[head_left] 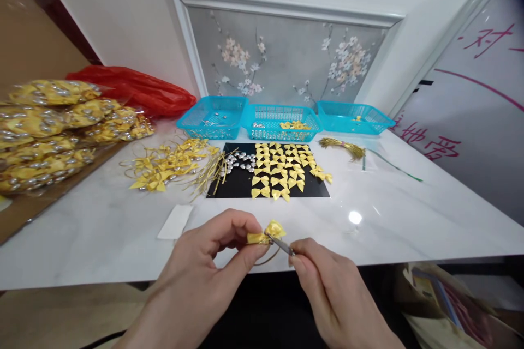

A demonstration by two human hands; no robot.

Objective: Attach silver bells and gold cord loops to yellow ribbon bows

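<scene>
One yellow bow [275, 228], pinched in the left grip [200, 267], meets the tool [282, 245] the right grip [332, 283] clasps.

In front of the black mat [235, 190], the metal tool's [281, 244] back end just vanishes inside the right grip [331, 286], and the left grip [210, 267] covers part of the yellow bow [275, 228]. Bagged bows [45, 136] left of the mat run off the shot. Silvery bits [216, 114] in the basket [207, 133] behind it? Way too tiny to tell.
</scene>
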